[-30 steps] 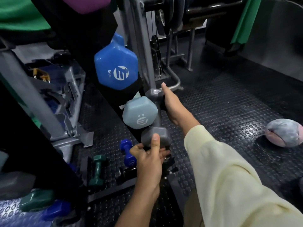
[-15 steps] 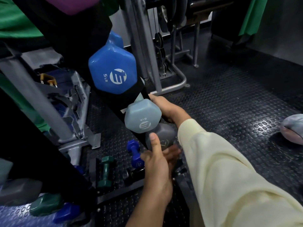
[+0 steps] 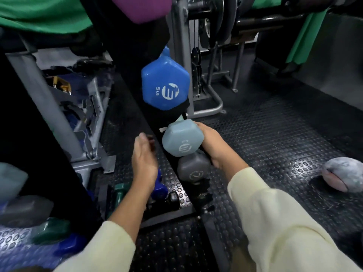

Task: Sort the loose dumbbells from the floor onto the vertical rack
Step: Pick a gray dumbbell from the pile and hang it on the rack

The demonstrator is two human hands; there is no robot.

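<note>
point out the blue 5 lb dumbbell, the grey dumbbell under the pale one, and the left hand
blue 5 lb dumbbell (image 3: 165, 85): head view, hexagonal end face
grey dumbbell (image 3: 193, 168): head view, near end face
left hand (image 3: 144, 160): head view, back of hand

Dim, wide-angle warp — glare on floor (image 3: 306, 165), blurred edges.

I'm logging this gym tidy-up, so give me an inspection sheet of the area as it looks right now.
Surface: black studded rubber floor.
Job's things: blue dumbbell, pale grey-blue dumbbell and dark grey dumbbell sit stacked on the vertical rack; small green dumbbell lies on the floor.
Clutter: mottled grey-pink ball.
Hands: left hand free, blurred; right hand behind the two lower dumbbells, fingers hidden.
Cables: nothing seen.
Surroundings: grey weight machine.
</note>
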